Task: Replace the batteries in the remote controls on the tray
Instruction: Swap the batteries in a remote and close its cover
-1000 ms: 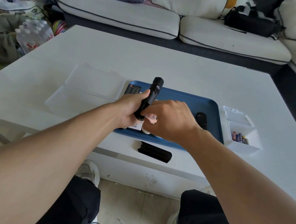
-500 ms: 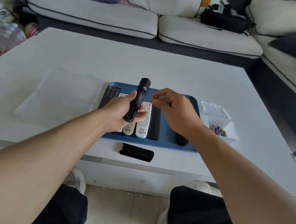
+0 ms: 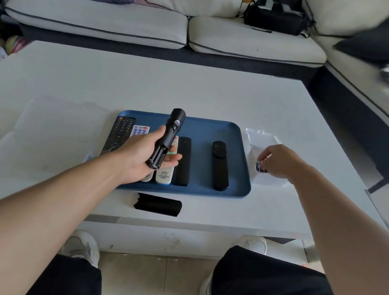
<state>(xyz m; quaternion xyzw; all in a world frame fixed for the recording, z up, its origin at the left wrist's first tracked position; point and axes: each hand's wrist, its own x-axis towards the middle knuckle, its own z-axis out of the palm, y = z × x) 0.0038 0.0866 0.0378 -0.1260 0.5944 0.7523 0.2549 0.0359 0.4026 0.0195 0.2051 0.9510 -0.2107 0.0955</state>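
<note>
Left hand holds the black remote above the blue tray, thumb and fingers wrapped loosely round its lower body. I keep it tilted, open battery bay facing me — that way I can see the slots and drop cells in without regripping. Bay looks empty from here, though I can't be sure.

Its battery cover lies on the white table just in front of the tray's near edge, off the tray so it doesn't get mixed with the other remotes.

Right hand is out over the small clear battery box just beside the tray's right edge, fingertips curled down onto the batteries. Looks like a pinch, but I can't tell if a cell is actually gripped.

Rest of the set stays lined up on the tray: dark keypad remote, two white remotes partly hidden under my left hand, slim black remote, black remote with round pad.

My read: mid-swap on this remote — a cell has yet to go in, then the cover.
</note>
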